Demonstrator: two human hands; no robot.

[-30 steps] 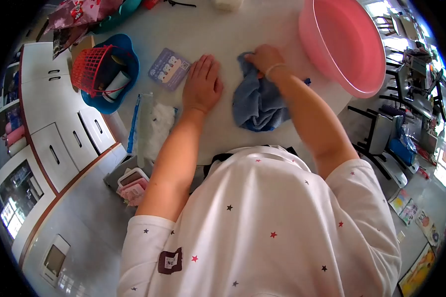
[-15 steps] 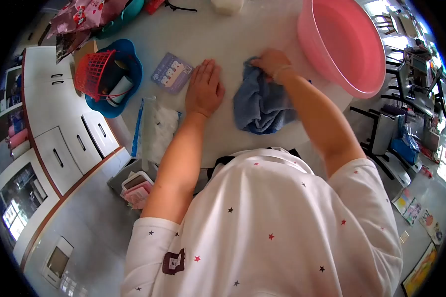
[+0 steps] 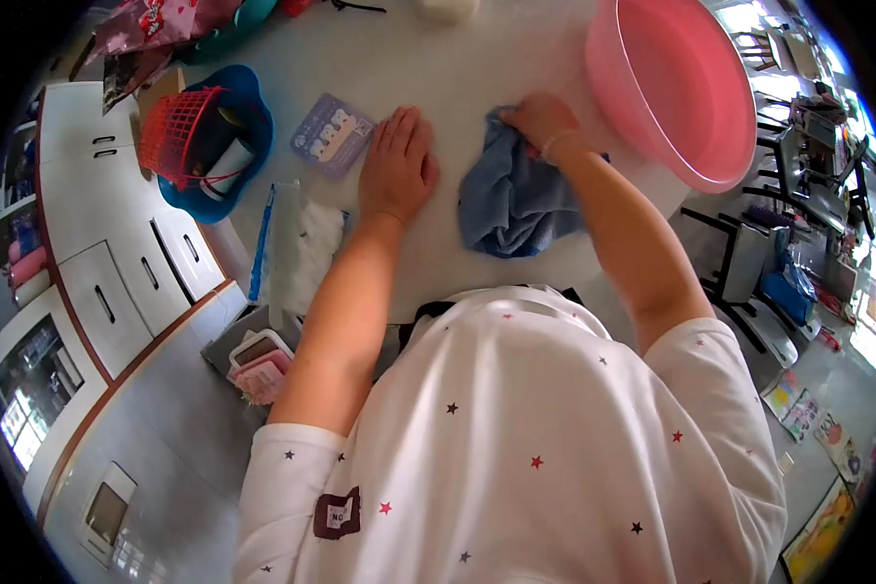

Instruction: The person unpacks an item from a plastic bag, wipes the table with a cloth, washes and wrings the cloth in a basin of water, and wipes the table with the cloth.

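My left hand (image 3: 399,164) lies flat, palm down, on the white table (image 3: 428,263), with nothing in it. Just left of its fingers is a purple card (image 3: 332,134) with white cartoon figures. At the upper edge of a crumpled blue cloth (image 3: 516,200), my right hand (image 3: 543,122) is closed on the fabric. The fingertips of that hand are partly hidden. The rest of the cloth lies bunched on the table below and left of the right wrist.
A large pink basin (image 3: 681,92) stands at the right. A blue container (image 3: 253,107) with a red basket (image 3: 177,136) stands at the left, above a clear plastic bag (image 3: 307,248). White cabinets (image 3: 102,214) line the far left; chairs stand beyond the right edge.
My right hand has moved slightly to the right, and the top of the cloth has shifted with it. My left hand stays flat in place.
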